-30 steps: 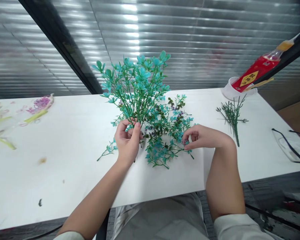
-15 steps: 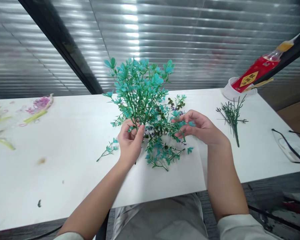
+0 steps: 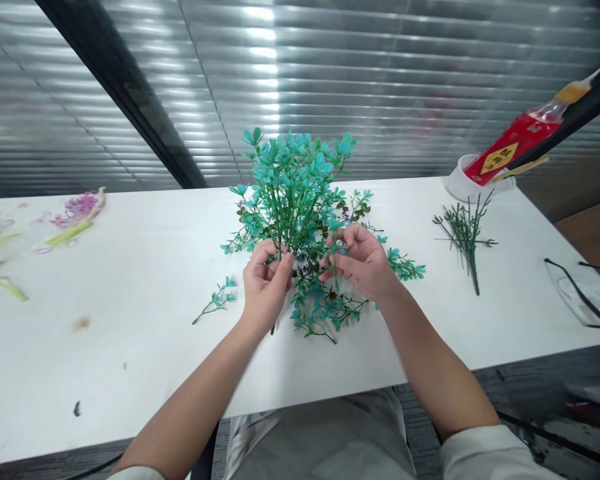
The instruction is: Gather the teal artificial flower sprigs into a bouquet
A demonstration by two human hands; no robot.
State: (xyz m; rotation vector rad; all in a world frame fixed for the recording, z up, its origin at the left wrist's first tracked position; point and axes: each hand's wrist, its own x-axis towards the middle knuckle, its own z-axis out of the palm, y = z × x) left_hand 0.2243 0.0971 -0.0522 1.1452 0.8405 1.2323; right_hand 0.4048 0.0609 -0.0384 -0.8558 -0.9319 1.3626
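Note:
My left hand (image 3: pixel 267 279) is closed around the gathered stems of an upright bunch of artificial greenery (image 3: pixel 295 173) with turquoise-green leaves. One stem end sticks out below that hand. To its right, my right hand (image 3: pixel 363 260) pinches a small green sprig (image 3: pixel 336 257) between thumb and fingers, close beside the bunch. Loose leafy branches (image 3: pixel 325 313) lie on the table beneath and behind both hands, some with purple and dark leaves. A single short sprig (image 3: pixel 215 303) lies apart, left of my left hand.
The white table (image 3: pixel 145 347) runs along a wall of blinds. On the right lie a bare green stem (image 3: pixel 473 247), glasses (image 3: pixel 577 293) and a white tub (image 3: pixel 460 183) by a tilted red bottle (image 3: pixel 515 143). Purple and yellow-green scraps (image 3: pixel 75 217) sit at the far left.
My right hand has moved left with the small sprig, nearer the bunch. The bunch and my left hand have shifted slightly right and down.

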